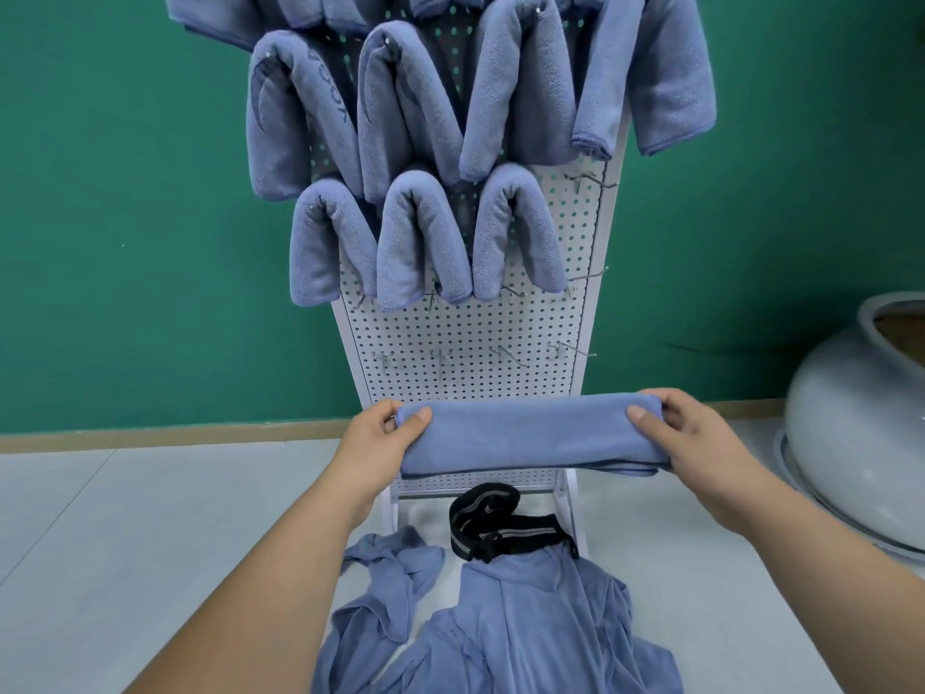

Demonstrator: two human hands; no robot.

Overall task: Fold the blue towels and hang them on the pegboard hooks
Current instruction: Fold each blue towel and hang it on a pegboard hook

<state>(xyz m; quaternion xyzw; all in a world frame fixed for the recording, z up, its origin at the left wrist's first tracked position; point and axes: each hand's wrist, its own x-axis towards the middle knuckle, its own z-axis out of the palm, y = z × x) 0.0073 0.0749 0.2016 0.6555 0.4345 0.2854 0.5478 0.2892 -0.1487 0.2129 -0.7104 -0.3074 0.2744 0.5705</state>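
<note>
From the head camera, the left hand (386, 434) grips the left end of a folded blue towel (530, 435), thumb across the near face and fingers curled behind. The right hand (697, 433) grips the right end the same way. The towel hangs stretched level between them as a long band. Its folded edge runs along the top, and its layered open edges run along the bottom. It is held in front of the lower part of the white pegboard (475, 338), off the floor.

Above it, the board carries rows of hung towels (425, 242), each draped over a hook with both ends hanging down and packed close side by side. To the right of the lowest three, a bare hook (584, 181) sticks out at the board's edge, and another (586, 276) sits below it. A row of four empty hooks (508, 354) lies just above the held towel, with open perforated panel around them.

Below the hands, loose towels (525, 618) lie crumpled on the pale floor (125, 518), just beside a black strap (493, 525) at the board's foot. A large pale jar (861, 443) stands to the right, well apart from the board. A green wall (125, 192) stands behind.
</note>
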